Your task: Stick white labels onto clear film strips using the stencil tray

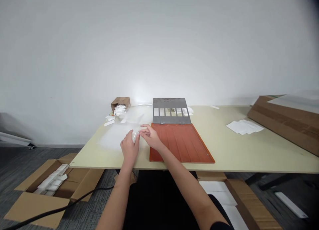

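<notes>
Above the pale table, left of the orange-red tray (179, 143), my two hands are close together. My left hand (130, 146) is closed around a small clear plastic piece (135, 135) that shines in the light; its exact kind is hard to make out. The fingertips of my right hand (151, 136) are pinched at the upper right edge of this piece. Behind the tray and hinged to it, a grey metal plate (169, 102) with a row of rectangular slots stands tilted up. Under my hands lies a hazy stack of clear plastic film (111, 137).
A small cardboard box (121, 100) spills white slips at the back left. White sheets (244, 127) and a large carton (281, 120) occupy the right side. Below the table edge are open boxes, left (84, 182) and right (249, 196), and a black cable (82, 197).
</notes>
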Available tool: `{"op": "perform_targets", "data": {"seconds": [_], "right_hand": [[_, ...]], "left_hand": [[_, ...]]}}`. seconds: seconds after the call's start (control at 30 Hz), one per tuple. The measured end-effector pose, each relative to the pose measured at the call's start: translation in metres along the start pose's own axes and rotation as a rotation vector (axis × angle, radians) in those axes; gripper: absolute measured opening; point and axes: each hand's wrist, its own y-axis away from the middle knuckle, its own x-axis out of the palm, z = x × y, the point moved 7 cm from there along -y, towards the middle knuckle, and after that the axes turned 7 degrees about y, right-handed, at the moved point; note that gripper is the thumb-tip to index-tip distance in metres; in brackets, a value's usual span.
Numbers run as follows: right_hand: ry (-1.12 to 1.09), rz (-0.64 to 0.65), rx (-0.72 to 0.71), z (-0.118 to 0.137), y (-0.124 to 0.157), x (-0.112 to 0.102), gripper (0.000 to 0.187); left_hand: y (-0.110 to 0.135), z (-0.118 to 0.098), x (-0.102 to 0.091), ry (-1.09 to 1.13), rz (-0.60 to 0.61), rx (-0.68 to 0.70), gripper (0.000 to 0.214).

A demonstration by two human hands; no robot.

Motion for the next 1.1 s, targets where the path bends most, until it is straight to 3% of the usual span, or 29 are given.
{"op": "perform_targets", "data": {"seconds": [0.2, 0.43, 0.67, 0.9, 1.1], "right_hand": [[-0.082, -0.054, -0.022, -0.02, -0.01, -0.013, 0.032], [-0.068, -0.125, -0.016, -0.041, -0.002, -0.019, 0.033], [0.058, -0.157, -0.069, -0.03, 0.004, -0.027, 0.022], [0.196, -0.19, -0.218, -0.005, 0.014, -0.031, 0.018], [0.252, -0.218, -0.268, -0.007, 0.014, -0.031, 0.018]], "left_hand": [[0.004, -0.021, 0.019, -0.05, -0.089, 0.001, 0.05], [0.015, -0.03, 0.027, -0.174, -0.06, 0.056, 0.05], [0.015, -0.035, 0.027, -0.216, -0.048, 0.069, 0.047], [0.016, -0.035, 0.024, -0.239, -0.043, 0.053, 0.045], [0.014, -0.033, 0.029, -0.263, -0.041, 0.028, 0.042]]}}
